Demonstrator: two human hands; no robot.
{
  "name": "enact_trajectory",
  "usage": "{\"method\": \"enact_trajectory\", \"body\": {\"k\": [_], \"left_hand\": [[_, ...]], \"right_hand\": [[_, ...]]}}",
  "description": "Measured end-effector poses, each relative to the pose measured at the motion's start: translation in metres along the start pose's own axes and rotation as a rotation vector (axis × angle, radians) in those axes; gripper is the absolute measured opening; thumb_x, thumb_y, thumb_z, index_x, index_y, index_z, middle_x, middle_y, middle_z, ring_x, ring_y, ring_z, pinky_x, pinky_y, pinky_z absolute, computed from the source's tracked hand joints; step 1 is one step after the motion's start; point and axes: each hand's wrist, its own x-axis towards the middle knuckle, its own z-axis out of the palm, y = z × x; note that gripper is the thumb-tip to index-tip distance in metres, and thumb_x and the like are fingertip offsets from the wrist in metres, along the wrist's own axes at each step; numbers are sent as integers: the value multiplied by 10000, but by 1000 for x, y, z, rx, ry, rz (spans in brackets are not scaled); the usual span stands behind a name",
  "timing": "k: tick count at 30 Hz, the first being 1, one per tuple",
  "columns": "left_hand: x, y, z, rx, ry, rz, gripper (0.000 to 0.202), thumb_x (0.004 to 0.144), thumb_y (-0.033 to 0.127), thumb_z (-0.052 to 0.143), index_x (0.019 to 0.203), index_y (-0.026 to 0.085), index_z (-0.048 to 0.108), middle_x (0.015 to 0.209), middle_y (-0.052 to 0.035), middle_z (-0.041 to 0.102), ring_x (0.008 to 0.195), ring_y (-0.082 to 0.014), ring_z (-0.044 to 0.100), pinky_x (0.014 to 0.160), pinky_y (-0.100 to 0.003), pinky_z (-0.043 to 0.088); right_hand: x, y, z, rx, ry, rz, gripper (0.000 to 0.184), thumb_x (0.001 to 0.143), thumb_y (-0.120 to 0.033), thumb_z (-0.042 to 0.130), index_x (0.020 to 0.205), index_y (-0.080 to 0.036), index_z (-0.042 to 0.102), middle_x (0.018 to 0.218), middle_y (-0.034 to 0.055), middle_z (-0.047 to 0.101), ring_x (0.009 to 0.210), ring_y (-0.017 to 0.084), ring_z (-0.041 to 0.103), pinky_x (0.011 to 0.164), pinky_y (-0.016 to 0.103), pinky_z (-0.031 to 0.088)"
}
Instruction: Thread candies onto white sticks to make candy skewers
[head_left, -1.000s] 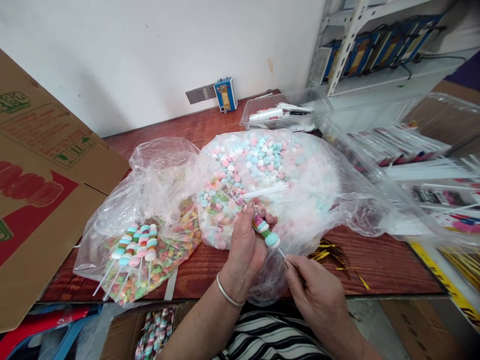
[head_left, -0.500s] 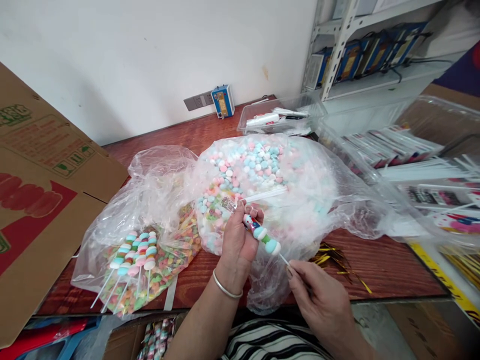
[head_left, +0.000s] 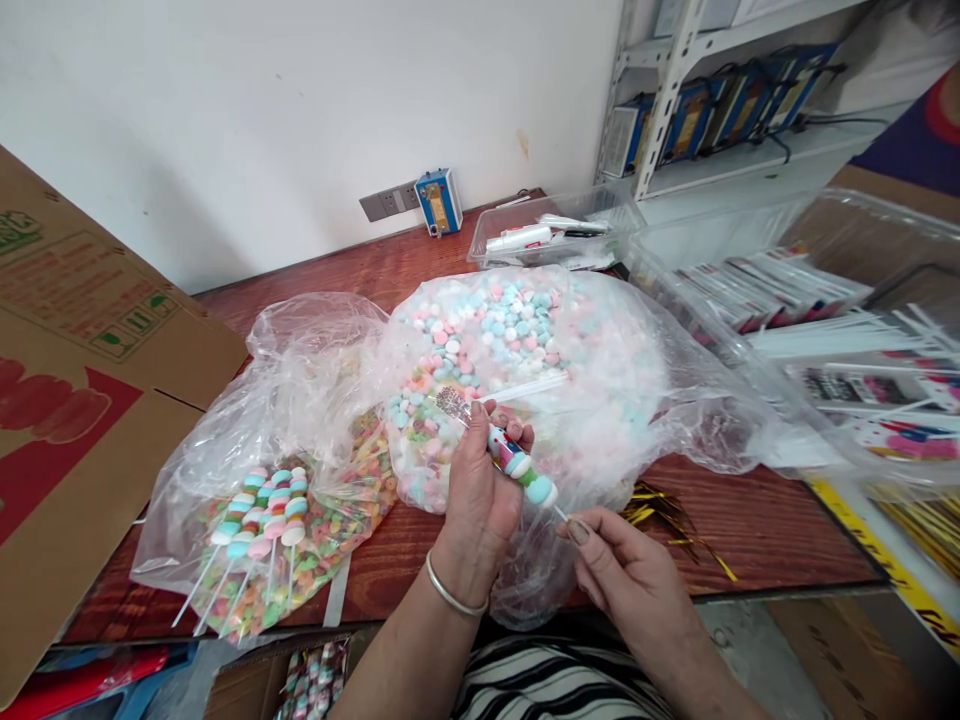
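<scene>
My left hand (head_left: 486,490), wearing a silver bangle, is closed around a clear printed wrapper (head_left: 453,405) whose crinkled end sticks out past the thumb. Partly inside that wrapper is a marshmallow candy skewer (head_left: 538,488) with blue, white and green pieces. My right hand (head_left: 626,560) pinches the white stick at the skewer's lower end. Finished-looking candy skewers (head_left: 262,510) lie side by side on the left bag of gummy rings (head_left: 367,470). Behind my hands spreads a bag of pastel candies (head_left: 517,320), with loose white sticks (head_left: 532,387) on top.
A cardboard box (head_left: 82,400) stands at the left. Gold twist ties (head_left: 667,515) lie on the wooden table (head_left: 780,530) to the right. Clear bins (head_left: 750,370) hold sticks and printed wrappers. A small tray (head_left: 555,235) and blue device (head_left: 439,202) sit at the back.
My right hand has moved up and left towards my left hand, and the candy skewer sits deeper in the wrapper. More of the wrapper's far end shows. The whole view has shifted slightly.
</scene>
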Motion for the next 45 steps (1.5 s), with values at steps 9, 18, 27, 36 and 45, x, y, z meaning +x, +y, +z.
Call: {"method": "enact_trajectory", "body": {"k": [9, 18, 27, 36, 45], "left_hand": [[-3, -3, -2, 130, -76, -54, 138, 811, 228, 705, 798, 157, 588, 707, 37, 499, 565, -61, 492, 681, -235, 491], [-6, -10, 1, 163, 0, 7, 151, 827, 213, 685, 779, 162, 551, 703, 36, 508, 565, -66, 491, 662, -234, 494], [-11, -14, -4, 85, -80, -99, 173, 845, 316, 681, 854, 176, 581, 716, 44, 504, 573, -61, 503, 704, -246, 515], [-10, -12, -1, 176, -4, -35, 159, 821, 256, 704, 783, 151, 590, 731, 23, 534, 643, -83, 540, 748, -264, 518], [-16, -18, -8, 265, -113, -43, 208, 806, 317, 726, 909, 167, 627, 778, 5, 606, 732, -115, 621, 763, -260, 501]], "right_hand": [[5, -5, -1, 179, -124, 138, 345, 898, -496, 559, 752, -184, 556, 492, -88, 372, 402, 66, 276, 421, 209, 271], [10, 1, -4, -1108, 263, -878, 171, 927, -149, 537, 794, -168, 642, 580, 12, 583, 541, 151, 492, 575, 312, 320], [11, -11, -1, 388, -187, 275, 359, 931, -525, 477, 845, -191, 578, 476, -116, 333, 345, 49, 161, 362, 197, 235], [7, -1, -3, -747, 90, -522, 293, 957, -290, 488, 791, -152, 686, 596, 35, 599, 534, 139, 491, 538, 278, 341], [13, -6, -4, -599, 40, -329, 367, 1003, -329, 376, 758, -187, 609, 618, -3, 576, 547, 133, 513, 522, 234, 380]]}}
